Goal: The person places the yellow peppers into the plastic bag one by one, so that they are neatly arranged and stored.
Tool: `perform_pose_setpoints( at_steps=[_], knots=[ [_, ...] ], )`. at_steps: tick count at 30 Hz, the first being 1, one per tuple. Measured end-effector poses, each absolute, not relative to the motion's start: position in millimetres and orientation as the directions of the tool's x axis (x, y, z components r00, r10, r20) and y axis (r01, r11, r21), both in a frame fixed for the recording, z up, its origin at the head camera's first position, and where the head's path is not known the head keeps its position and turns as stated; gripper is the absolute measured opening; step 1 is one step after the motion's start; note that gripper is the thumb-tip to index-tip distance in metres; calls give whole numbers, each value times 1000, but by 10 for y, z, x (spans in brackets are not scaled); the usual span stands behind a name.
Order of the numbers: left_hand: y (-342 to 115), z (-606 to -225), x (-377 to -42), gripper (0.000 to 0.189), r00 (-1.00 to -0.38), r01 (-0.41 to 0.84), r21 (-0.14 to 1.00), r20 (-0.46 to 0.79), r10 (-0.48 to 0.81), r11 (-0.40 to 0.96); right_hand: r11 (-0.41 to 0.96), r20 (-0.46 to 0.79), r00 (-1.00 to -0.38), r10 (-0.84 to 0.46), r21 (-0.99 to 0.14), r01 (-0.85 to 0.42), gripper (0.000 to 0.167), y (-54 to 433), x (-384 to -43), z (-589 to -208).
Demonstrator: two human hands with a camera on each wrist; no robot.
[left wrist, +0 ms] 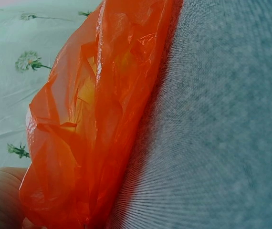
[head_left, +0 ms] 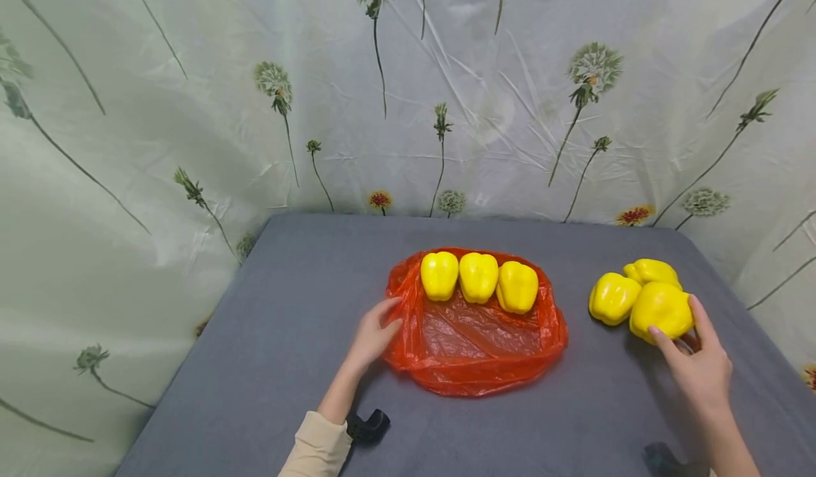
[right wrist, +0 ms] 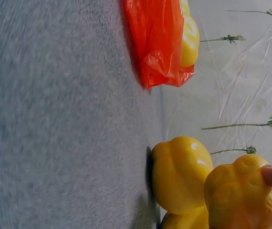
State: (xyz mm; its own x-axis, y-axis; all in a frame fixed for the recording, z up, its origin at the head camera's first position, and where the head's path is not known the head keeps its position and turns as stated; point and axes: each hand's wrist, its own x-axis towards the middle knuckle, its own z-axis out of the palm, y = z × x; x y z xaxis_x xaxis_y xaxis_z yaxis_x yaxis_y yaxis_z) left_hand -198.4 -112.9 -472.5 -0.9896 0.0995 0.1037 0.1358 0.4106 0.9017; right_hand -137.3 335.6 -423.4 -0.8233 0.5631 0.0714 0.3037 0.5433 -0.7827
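A yellow bell pepper (head_left: 661, 312) is held between the thumb and fingers of my right hand (head_left: 701, 371), raised over the right side of the table. Two more peppers sit just behind it, one at the left (head_left: 614, 298) and another (head_left: 653, 271) farther back, partly hidden. My left hand (head_left: 372, 335) grips the left rim of an open red plastic bag (head_left: 484, 376), its thumb and a finger showing at the edge. Along the bag's far side stand three yellow bell peppers (head_left: 478, 277) in a row. In the left wrist view, the red film (left wrist: 112, 95) hides most of that hand.
A grey cloth (head_left: 274, 307) covers the table, whose far edge meets a pale curtain (head_left: 484, 108) printed with dandelions. Dark wrist devices (head_left: 370, 426) show on both forearms. Bare cloth lies between the bag and the right-hand peppers.
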Motion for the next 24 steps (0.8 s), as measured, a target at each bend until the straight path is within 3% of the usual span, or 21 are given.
perform_pose_setpoints(
  at_steps=[9, 24],
  knots=[
    [-1123, -4732, -1998, 44, -990, 135, 906, 105, 96, 401, 565, 154, -852, 500, -804, 186, 75, 3258, -1361, -4195],
    [-1117, -4713, -1975, 45, -992, 114, 906, 82, 96, 407, 577, 164, -915, 369, -812, 88, 76, 3022, -1371, -4195]
  ],
)
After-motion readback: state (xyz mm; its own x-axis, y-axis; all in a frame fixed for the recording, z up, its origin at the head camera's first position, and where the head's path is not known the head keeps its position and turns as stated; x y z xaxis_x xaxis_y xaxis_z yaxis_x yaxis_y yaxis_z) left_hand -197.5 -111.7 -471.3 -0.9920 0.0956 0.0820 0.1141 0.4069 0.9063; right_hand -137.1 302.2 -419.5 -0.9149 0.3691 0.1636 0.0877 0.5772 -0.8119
